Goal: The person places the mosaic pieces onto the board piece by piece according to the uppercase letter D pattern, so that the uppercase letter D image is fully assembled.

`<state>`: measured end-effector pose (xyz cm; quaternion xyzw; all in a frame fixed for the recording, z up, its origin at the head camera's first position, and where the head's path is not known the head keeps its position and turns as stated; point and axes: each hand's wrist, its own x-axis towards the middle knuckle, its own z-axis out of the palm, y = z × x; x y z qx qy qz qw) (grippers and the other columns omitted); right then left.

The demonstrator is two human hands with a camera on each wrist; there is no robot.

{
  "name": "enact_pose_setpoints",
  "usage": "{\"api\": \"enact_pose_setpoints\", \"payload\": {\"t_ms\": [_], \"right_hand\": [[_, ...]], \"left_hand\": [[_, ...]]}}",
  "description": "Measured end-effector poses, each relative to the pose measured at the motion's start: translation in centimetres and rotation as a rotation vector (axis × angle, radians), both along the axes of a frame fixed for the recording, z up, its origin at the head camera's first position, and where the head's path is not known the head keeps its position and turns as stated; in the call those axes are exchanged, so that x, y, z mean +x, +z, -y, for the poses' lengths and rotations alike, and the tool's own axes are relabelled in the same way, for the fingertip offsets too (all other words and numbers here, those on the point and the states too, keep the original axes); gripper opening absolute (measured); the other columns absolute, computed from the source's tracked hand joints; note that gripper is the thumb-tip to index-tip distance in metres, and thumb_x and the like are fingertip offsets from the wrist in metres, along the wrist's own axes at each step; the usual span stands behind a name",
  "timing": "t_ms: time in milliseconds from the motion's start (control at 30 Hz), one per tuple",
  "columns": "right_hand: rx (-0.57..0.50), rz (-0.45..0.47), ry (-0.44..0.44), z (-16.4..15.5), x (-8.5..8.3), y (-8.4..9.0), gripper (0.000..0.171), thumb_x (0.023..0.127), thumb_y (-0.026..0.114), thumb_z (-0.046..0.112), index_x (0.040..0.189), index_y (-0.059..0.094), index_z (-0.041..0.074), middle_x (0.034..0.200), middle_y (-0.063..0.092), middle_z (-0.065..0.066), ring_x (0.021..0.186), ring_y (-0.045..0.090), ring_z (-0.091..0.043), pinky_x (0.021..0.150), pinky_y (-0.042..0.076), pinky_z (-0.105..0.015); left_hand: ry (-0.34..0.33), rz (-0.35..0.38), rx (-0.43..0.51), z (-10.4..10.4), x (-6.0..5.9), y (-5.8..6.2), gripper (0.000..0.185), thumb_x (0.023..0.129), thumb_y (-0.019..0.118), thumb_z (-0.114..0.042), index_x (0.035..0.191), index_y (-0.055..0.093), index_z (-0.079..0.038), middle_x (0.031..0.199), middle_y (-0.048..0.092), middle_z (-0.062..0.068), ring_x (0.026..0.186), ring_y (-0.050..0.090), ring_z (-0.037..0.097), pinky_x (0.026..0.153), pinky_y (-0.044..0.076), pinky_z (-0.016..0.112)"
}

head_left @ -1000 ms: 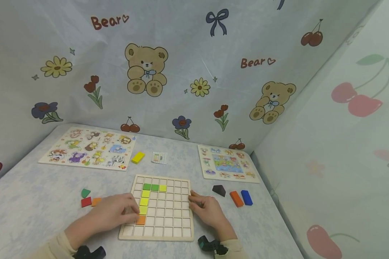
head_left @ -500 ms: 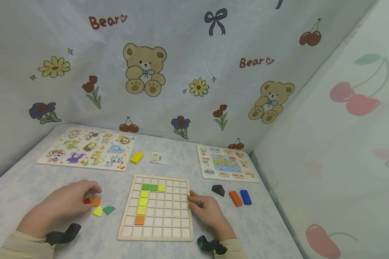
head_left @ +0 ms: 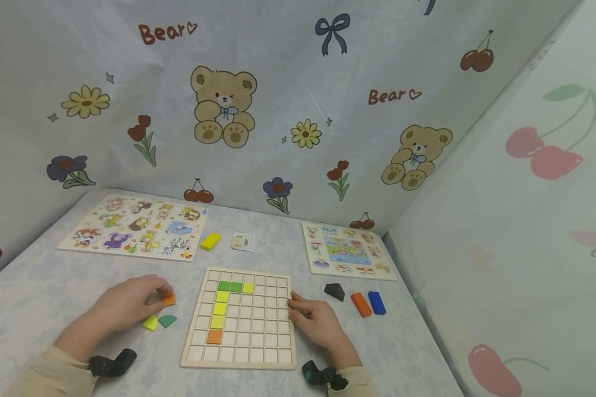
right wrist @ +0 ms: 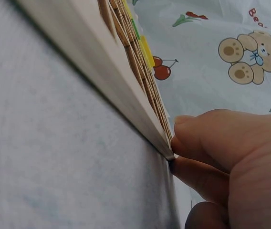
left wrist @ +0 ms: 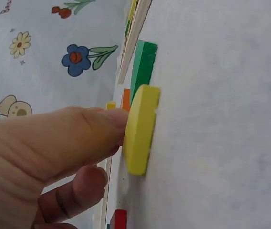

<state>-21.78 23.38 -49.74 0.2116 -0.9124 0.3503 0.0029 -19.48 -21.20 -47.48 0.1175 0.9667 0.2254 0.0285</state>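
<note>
My left hand (head_left: pixel 134 303) pinches an orange square block (head_left: pixel 169 299) between thumb and fingers, left of the grid board. In the left wrist view the thumb hides most of that block. Just below the hand lie a yellow wedge block (head_left: pixel 150 323) and a green wedge block (head_left: pixel 167 321). At the wooden grid board (head_left: pixel 273 365), my right hand (head_left: pixel 320 324) holds the right edge between thumb and fingers. Green, yellow and orange square tiles sit in the board's cells, in a bent line; the orange tile (head_left: pixel 214 336) is lowest. A red block (left wrist: pixel 119 218) shows under the left hand.
Behind the board lie a yellow block (head_left: pixel 211 241) and a small printed grid card (head_left: pixel 244 241). Animal puzzle board (head_left: pixel 129 227) at back left, another picture puzzle (head_left: pixel 347 251) at back right. Right of the right hand are black (head_left: pixel 335 291), orange-red (head_left: pixel 361 304) and blue (head_left: pixel 377 302) blocks.
My left hand went from the board's left edge to the loose blocks, then shifted right with the orange block now between its fingers. The right hand has stayed on the board's edge.
</note>
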Motion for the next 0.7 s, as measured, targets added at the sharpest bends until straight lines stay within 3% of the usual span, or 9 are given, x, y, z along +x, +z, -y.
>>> {"api": "enact_pose_setpoints", "payload": {"t_ms": [200,333,467,700], "right_hand": [[0.004,-0.006,0.004,0.1,0.0,0.0,0.033,0.099,0.069,0.030,0.128,0.074,0.016,0.141,0.063,0.002,0.128,0.062,-0.021,0.105,0.050,-0.046],[0.006,-0.008,-0.002,0.0,0.0,-0.1,0.033,0.099,0.069,0.031,0.128,0.074,0.016,0.141,0.064,0.002,0.128,0.062,-0.020,0.105,0.050,-0.046],[0.004,-0.008,-0.001,0.0,0.0,-0.2,0.033,0.099,0.069,0.031,0.128,0.074,0.016,0.141,0.063,0.003,0.129,0.062,-0.020,0.105,0.050,-0.046],[0.009,-0.016,-0.002,0.0,0.0,-0.2,0.032,0.099,0.070,0.029,0.128,0.074,0.016,0.140,0.064,0.003,0.129,0.062,-0.020,0.106,0.049,-0.047]], "left_hand": [[0.034,-0.023,-0.004,-0.3,-0.2,-0.2,0.020,0.083,0.085,-0.031,0.099,0.073,-0.026,0.100,0.070,-0.009,0.088,0.062,0.012,0.074,0.053,0.044],[0.020,-0.034,0.081,-1.2,0.0,-0.4,0.017,0.086,0.083,-0.036,0.099,0.075,-0.030,0.097,0.070,-0.013,0.073,0.055,0.008,0.063,0.046,0.033],[-0.042,-0.054,0.229,-3.1,0.7,-0.5,0.016,0.085,0.084,-0.036,0.099,0.075,-0.036,0.090,0.066,-0.017,0.060,0.049,0.007,0.053,0.041,0.026],[-0.168,-0.083,0.315,-6.6,1.9,-0.8,0.014,0.085,0.084,-0.039,0.094,0.074,-0.041,0.092,0.065,-0.023,0.059,0.047,0.002,0.055,0.040,0.022]]}}
